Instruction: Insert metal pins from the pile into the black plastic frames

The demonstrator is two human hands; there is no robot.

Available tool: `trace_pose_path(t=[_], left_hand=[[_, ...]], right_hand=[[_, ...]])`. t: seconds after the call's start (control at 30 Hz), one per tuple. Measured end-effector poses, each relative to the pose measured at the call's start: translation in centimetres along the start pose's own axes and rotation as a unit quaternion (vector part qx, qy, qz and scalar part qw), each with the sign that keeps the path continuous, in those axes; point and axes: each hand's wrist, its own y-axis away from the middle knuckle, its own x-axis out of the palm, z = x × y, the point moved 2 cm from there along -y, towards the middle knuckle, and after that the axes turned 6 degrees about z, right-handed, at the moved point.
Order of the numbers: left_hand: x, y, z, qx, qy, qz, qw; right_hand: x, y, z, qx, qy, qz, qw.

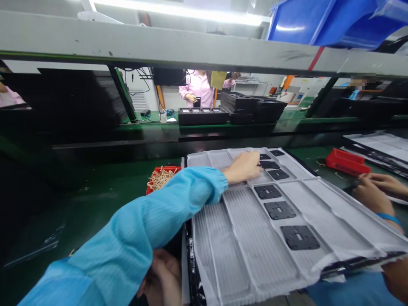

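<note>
My left hand (244,167), in a light blue sleeve, reaches over a white ribbed plastic tray (255,229). Its bent fingertips are closed at the edge of a black square plate (270,165); the thumb is hidden. Several similar plates lie in one column, such as the large near plate (299,237) with a slot in its middle. Low beside the tray's left edge, partly covered by the blue sleeve, is a bare hand (166,272) that I take for my right hand. Its fingers are dim and mostly hidden.
A red bin (163,175) of tan strips stands left of the tray. To the right, a co-worker's hands (376,191) work near another red bin (347,162). A shelf beam (191,44) crosses above. Behind it are black trays (204,116) and a person in pink (202,87).
</note>
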Motion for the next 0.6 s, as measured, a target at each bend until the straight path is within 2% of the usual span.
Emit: trace_pose_path(t=[0.07,0.13,0.23,0.3,0.4,0.47,0.53,0.6], left_hand=[[-2.4,1.9,0.9,-0.008,0.064,-0.040,0.997],[-5.3,4.9,2.7,-0.031,0.119,-0.085,0.989],[-9.2,11.3,6.5,-0.096,0.164,-0.153,0.970],[-10.5,16.4,8.7,-0.149,0.183,-0.185,0.954],[-9.7,23.9,9.9,-0.229,0.219,-0.195,0.928],[-7.9,28.0,9.3,-0.274,0.246,-0.185,0.911],[-5.9,30.9,8.1,-0.308,0.290,-0.170,0.890],[-4.1,32.8,6.7,-0.324,0.362,-0.158,0.860]], right_hand=[[0.1,0.0,-0.1,0.008,0.002,-0.004,1.000],[0.3,-0.1,-0.3,0.011,0.013,-0.015,1.000],[0.8,0.0,-0.1,-0.015,0.041,-0.032,0.999],[1.3,0.6,0.3,-0.050,0.062,-0.035,0.996],[2.4,2.1,1.4,-0.113,0.106,-0.019,0.988],[3.1,3.4,2.8,-0.213,0.210,-0.013,0.954],[3.5,4.3,4.2,-0.256,0.272,-0.010,0.927],[3.5,4.6,5.4,-0.263,0.298,-0.016,0.918]])
